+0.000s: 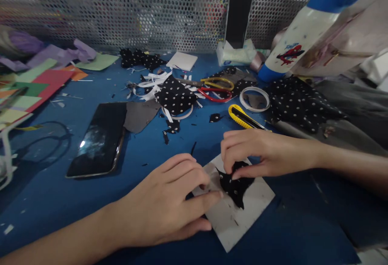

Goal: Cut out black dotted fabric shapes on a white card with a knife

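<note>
A white square card (257,200) lies at an angle on the blue table, with a small black dotted cloth piece (238,192) on it. From above, my right hand (257,152) pinches the upper part of this cloth between thumb and fingers. My left hand (172,200) rests over the card's left edge, fingers apart and slightly curled, its index fingertip close to the cloth's left side. Nothing shows in my left hand. Just behind my right hand is a yellow cutter (242,116).
Beyond the hands lie scissors (216,89), a white tape roll (254,99) and dotted cloth (176,95). A dark phone (98,139) is at left, near coloured papers (39,87). A bottle (300,34) and another phone (238,18) stand at the back.
</note>
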`<action>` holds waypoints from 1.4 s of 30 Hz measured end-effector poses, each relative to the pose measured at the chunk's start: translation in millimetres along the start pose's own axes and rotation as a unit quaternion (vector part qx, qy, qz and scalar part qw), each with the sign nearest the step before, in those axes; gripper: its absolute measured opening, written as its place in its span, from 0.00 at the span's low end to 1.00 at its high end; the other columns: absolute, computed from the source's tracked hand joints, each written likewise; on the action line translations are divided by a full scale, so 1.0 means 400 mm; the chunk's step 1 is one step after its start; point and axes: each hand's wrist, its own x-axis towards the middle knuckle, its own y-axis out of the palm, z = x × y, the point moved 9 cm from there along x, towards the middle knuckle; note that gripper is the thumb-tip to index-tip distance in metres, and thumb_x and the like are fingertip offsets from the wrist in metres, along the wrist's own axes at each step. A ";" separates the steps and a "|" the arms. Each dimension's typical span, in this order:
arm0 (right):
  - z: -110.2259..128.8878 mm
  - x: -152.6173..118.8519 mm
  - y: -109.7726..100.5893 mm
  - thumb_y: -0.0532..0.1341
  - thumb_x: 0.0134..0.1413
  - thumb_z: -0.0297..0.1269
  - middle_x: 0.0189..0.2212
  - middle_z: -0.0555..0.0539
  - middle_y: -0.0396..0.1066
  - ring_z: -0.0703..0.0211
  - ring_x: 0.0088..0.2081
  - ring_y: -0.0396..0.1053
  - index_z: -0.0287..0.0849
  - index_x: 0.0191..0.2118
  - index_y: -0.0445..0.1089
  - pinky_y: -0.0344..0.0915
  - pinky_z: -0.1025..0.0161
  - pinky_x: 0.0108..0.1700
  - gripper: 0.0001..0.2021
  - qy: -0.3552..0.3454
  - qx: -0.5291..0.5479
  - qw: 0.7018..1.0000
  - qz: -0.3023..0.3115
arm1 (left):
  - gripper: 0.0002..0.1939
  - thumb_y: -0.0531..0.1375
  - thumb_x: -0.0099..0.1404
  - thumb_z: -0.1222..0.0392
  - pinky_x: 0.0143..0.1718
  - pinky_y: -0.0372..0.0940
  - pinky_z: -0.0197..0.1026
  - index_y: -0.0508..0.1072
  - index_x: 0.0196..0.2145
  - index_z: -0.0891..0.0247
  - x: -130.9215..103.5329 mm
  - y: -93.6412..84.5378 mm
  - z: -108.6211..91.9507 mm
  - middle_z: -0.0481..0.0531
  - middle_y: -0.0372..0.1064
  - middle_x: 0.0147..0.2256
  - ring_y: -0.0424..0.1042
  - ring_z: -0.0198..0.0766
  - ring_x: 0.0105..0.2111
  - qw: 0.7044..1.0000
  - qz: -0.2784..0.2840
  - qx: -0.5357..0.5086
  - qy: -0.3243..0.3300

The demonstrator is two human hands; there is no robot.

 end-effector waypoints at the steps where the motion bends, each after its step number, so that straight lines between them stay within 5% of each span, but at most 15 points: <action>1: -0.002 0.002 0.002 0.61 0.63 0.33 0.35 0.47 0.71 0.60 0.39 0.63 0.39 0.38 0.71 0.60 0.63 0.41 0.04 0.005 -0.005 1.000 -0.004 | 0.19 0.50 0.75 0.48 0.58 0.58 0.51 0.74 0.51 0.61 0.000 -0.001 -0.001 0.54 0.71 0.41 0.67 0.44 0.44 1.000 -0.004 0.007 0.000; 8: -0.005 0.006 0.010 0.60 0.63 0.34 0.33 0.46 0.70 0.59 0.38 0.60 0.39 0.36 0.68 0.59 0.62 0.39 0.05 0.002 -0.062 0.997 -0.038 | 0.34 0.51 0.67 0.32 0.65 0.49 0.55 0.67 0.60 0.57 -0.001 0.021 -0.009 0.60 0.56 0.64 0.52 0.50 0.65 0.997 0.014 0.068 0.015; 28: -0.007 0.001 0.006 0.59 0.64 0.35 0.33 0.46 0.69 0.58 0.37 0.60 0.38 0.34 0.68 0.58 0.61 0.38 0.07 0.004 -0.073 0.995 -0.063 | 0.42 0.52 0.61 0.26 0.65 0.49 0.62 0.65 0.62 0.56 0.000 0.045 -0.008 0.62 0.52 0.66 0.51 0.56 0.65 0.996 0.044 0.075 0.013; 32: -0.004 -0.006 -0.011 0.62 0.61 0.34 0.33 0.48 0.71 0.61 0.37 0.63 0.38 0.36 0.70 0.60 0.61 0.42 0.05 0.026 0.004 0.999 -0.040 | 0.34 0.50 0.67 0.31 0.64 0.50 0.58 0.70 0.58 0.56 -0.002 0.017 -0.010 0.61 0.61 0.58 0.58 0.53 0.60 0.999 0.003 0.050 0.002; 37: 0.023 -0.017 -0.026 0.66 0.57 0.29 0.34 0.48 0.74 0.62 0.39 0.67 0.38 0.35 0.72 0.63 0.62 0.45 0.02 0.027 0.132 0.991 0.011 | 0.29 0.47 0.73 0.37 0.53 0.60 0.51 0.77 0.47 0.62 -0.006 -0.002 0.003 0.53 0.68 0.36 0.65 0.43 0.38 0.999 -0.036 0.003 -0.032; 42: 0.039 -0.033 -0.039 0.68 0.54 0.28 0.32 0.50 0.75 0.64 0.36 0.69 0.38 0.35 0.73 0.64 0.64 0.43 0.04 0.036 0.197 0.979 0.029 | 0.32 0.45 0.72 0.36 0.49 0.59 0.49 0.77 0.48 0.64 -0.006 0.004 -0.001 0.54 0.68 0.35 0.63 0.42 0.36 0.999 -0.028 0.010 -0.019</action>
